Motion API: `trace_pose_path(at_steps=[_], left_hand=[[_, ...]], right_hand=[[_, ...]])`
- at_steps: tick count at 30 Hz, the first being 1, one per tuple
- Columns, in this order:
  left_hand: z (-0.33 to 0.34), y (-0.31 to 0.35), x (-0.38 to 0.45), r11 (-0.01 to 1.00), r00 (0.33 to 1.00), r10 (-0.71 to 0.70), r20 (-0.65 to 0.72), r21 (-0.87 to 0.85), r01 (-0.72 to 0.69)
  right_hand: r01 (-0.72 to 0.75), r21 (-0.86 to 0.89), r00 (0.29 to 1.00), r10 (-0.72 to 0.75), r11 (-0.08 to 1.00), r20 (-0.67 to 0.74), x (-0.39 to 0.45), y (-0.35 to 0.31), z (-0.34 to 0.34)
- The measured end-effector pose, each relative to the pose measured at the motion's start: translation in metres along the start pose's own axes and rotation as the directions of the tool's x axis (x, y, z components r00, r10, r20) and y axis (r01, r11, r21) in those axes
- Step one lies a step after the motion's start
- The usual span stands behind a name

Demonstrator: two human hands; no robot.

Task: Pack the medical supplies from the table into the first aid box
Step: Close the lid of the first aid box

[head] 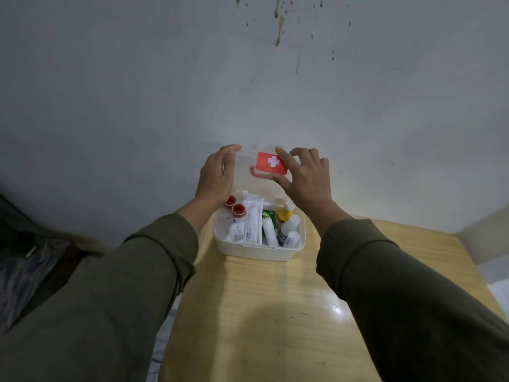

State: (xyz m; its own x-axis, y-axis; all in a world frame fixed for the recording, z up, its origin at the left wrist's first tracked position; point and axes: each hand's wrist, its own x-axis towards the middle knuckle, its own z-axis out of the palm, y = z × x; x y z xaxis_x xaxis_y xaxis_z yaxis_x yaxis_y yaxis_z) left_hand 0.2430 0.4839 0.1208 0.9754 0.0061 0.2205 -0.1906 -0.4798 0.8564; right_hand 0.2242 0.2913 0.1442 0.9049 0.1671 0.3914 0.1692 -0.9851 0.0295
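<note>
A white first aid box [256, 253] stands open at the far end of the wooden table. Its clear lid [246, 175], with a red sticker bearing a white cross, is raised upright. My left hand [217, 175] grips the lid's left edge. My right hand [305, 175] holds the lid's right side, thumb under the sticker and fingers curled over the top. Inside the box lie two red-capped rolls [235, 206], white bandage rolls [235, 232], a long white packet [251, 221], a green box [268, 215], a yellow bottle [285, 213] and white bottles [289, 232].
The wooden table [275, 312] runs from the box toward me, its surface glossy. A grey stained wall [248, 78] rises right behind the box. Dark clutter [33, 260] lies off the table's left side. A pale ledge [484, 244] sits at the right.
</note>
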Motion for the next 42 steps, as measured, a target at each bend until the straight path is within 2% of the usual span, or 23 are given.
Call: trace_pose_path(at_steps=[6, 16, 21, 26, 32, 38, 42], left_hand=[[-0.003, 0.005, -0.042, 0.999, 0.998, -0.024, -0.054, -0.034, 0.022], [0.011, -0.001, -0.1, 0.986, 0.981, -0.16, -0.109, -0.055, 0.155], [0.017, -0.009, -0.114, 0.987, 0.98, -0.162, -0.116, -0.017, 0.161], [0.025, -0.023, -0.118, 0.98, 0.982, -0.167, -0.091, 0.094, 0.175], [0.024, -0.025, -0.119, 0.947, 0.985, -0.171, 0.021, 0.279, 0.158], [0.018, -0.025, -0.113, 0.947, 0.986, -0.133, 0.098, 0.305, 0.097], [0.017, -0.023, -0.102, 0.955, 0.984, -0.132, 0.12, 0.281, 0.093]], right_hand=[[0.085, -0.05, 0.996, -0.086, 0.995, -0.033, -0.041, -0.006, 0.0], [0.163, -0.047, 0.986, -0.165, 0.986, -0.034, -0.112, -0.018, 0.023], [0.202, -0.055, 0.979, -0.203, 0.978, -0.014, -0.132, -0.022, 0.035], [0.215, -0.014, 0.976, -0.215, 0.976, 0.024, -0.141, -0.022, 0.043], [0.132, 0.121, 0.975, -0.151, 0.984, 0.163, -0.132, -0.019, 0.046], [0.016, 0.132, 0.969, -0.048, 0.991, 0.244, -0.124, -0.018, 0.052], [-0.024, 0.145, 0.971, -0.012, 0.989, 0.24, -0.117, -0.021, 0.056]])
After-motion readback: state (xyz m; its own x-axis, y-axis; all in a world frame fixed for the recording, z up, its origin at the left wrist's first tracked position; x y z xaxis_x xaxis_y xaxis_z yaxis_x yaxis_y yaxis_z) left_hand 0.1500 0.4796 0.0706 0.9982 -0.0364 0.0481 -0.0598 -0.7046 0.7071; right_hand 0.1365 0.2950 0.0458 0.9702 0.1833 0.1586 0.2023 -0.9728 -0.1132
